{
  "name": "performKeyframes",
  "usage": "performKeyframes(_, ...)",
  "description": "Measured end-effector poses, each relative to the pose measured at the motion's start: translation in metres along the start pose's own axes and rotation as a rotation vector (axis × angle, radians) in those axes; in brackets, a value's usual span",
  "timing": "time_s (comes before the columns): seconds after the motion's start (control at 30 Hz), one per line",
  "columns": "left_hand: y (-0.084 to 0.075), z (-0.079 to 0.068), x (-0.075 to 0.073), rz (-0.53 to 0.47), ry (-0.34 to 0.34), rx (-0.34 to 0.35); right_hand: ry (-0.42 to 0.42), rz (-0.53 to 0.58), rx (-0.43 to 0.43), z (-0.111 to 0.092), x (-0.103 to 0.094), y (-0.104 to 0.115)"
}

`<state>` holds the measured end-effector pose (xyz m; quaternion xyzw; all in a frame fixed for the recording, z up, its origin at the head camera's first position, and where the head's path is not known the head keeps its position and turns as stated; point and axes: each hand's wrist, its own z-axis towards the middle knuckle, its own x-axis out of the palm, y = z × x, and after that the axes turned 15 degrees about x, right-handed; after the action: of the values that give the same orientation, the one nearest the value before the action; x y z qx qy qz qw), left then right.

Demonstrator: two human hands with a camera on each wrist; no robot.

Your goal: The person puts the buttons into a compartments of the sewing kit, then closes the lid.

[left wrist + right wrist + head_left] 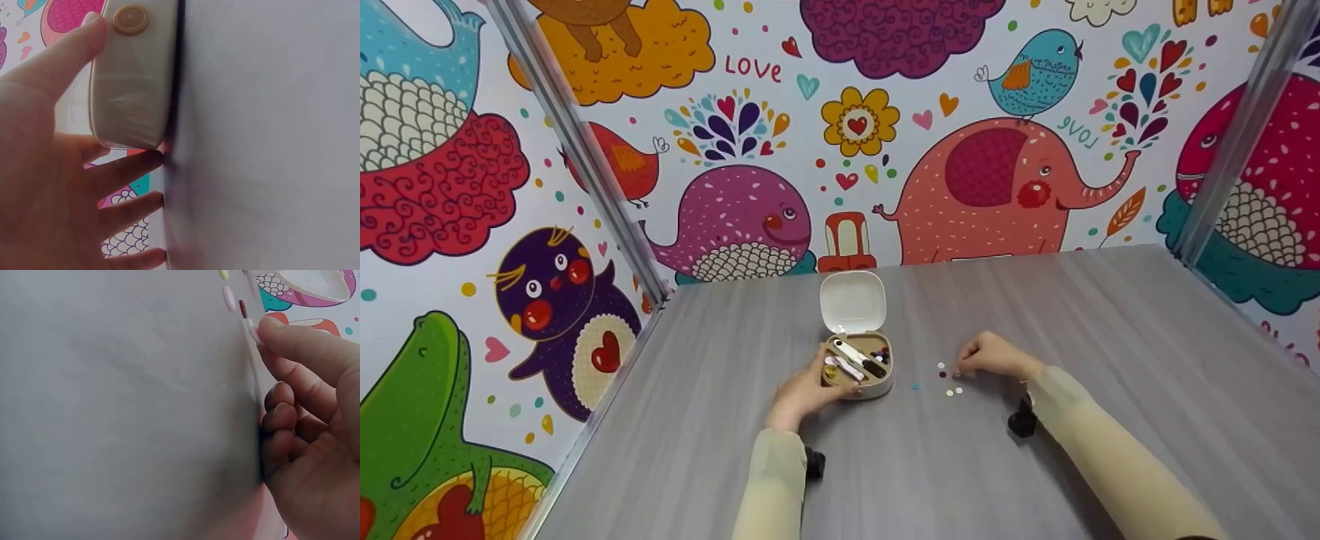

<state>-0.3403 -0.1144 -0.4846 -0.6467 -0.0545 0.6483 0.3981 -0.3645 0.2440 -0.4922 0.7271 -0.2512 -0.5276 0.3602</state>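
Note:
A small white sewing box [877, 388] stands on the table with its lid [853, 300] raised. My left hand [804, 394] grips its near left corner, thumb across the front and fingers along the side. A brown button [130, 19] decorates the box's front in the left wrist view. To the right of the box, my right hand [994, 356] is down at the tabletop, where thumb and forefinger pinch a pale button [254, 333]; the other fingers are curled in. Beside it lie a dark red button [943, 374], a white button [941, 365] and a cream button [949, 393].
In the box's tan tray are a white-and-black tool [859, 356], a small gold item [830, 371] and dark pieces [883, 354]. A teal button [916, 386] lies between box and right hand. The grey table [720, 352] meets printed wall panels at the back and sides.

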Motion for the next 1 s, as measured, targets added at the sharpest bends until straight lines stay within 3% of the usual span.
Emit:
performKeyframes(0.43,0.0,0.0,0.0,-0.016,0.004,-0.012,-0.027,0.081,0.022,0.004,-0.012,0.011)
performKeyframes(0.7,-0.001,0.001,-0.002,-0.021,-0.002,-0.009,-0.029,0.078,0.026,0.003,-0.021,0.022)
performKeyframes(1.0,-0.001,0.001,0.0,-0.018,0.0,-0.019,-0.088,0.028,0.032,0.006,-0.032,0.028)
